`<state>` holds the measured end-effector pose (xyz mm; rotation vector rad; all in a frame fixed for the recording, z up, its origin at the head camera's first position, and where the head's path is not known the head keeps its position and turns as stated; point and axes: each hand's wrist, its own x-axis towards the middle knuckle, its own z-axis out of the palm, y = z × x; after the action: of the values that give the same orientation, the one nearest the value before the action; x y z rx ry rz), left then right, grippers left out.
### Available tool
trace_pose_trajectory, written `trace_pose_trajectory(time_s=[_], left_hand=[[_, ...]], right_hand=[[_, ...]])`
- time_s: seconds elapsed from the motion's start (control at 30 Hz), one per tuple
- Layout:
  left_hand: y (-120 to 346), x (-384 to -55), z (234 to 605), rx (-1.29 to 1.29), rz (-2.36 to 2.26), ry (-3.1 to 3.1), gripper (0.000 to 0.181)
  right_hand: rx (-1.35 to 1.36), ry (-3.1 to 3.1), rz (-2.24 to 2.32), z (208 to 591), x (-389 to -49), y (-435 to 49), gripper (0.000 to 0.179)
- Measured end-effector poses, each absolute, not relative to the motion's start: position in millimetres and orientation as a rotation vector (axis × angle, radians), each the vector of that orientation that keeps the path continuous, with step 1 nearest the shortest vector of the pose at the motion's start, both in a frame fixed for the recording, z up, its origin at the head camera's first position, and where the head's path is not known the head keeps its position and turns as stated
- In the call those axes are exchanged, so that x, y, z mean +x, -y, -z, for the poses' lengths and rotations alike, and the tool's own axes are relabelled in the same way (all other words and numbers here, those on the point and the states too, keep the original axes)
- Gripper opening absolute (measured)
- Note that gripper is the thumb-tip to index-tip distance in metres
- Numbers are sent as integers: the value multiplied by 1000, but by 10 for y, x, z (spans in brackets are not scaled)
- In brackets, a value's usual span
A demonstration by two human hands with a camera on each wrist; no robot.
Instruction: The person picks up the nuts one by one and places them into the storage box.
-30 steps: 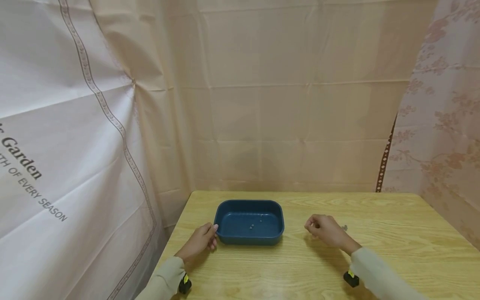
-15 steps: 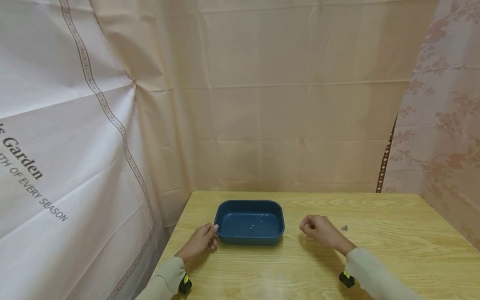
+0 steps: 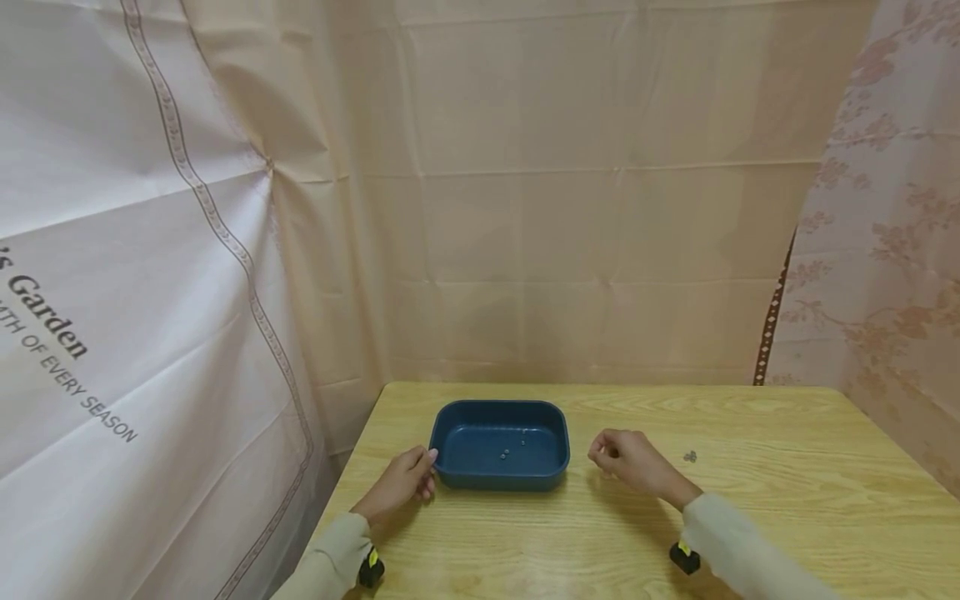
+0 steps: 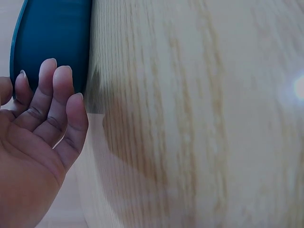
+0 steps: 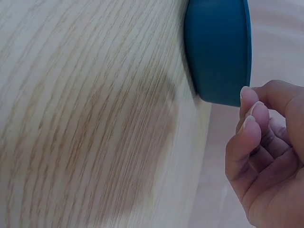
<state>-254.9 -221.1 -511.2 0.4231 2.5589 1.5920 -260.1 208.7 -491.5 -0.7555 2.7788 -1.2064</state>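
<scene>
A blue rectangular container stands on the table with a few tiny metallic pieces on its floor. My left hand pinches its left rim between thumb and forefinger. In the left wrist view the other fingers curve loosely beside its outer wall. To the right of the container hovers my right hand, thumb and forefinger tips brought together and the other fingers curled. I cannot tell whether something tiny sits between those tips. Behind that hand, a small cluster of metallic pieces lies on the table.
The light wood table extends to the right. Beige cloth hangs behind its far edge, and white printed cloth hangs on the left. A black wrist device sits at the right sleeve.
My right hand has moved left, away from the small cluster and toward the container, bringing the cluster into full view. The left hand and container have stayed put.
</scene>
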Motion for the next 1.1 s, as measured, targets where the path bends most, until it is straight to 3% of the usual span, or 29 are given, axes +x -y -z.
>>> trace_pose_trajectory(time_s=[1.1], left_hand=[[2257,-2581,5140,426,-1631,-2482,42]], right_hand=[[-882,-2731,1249,4889,-2612,-1776,12]])
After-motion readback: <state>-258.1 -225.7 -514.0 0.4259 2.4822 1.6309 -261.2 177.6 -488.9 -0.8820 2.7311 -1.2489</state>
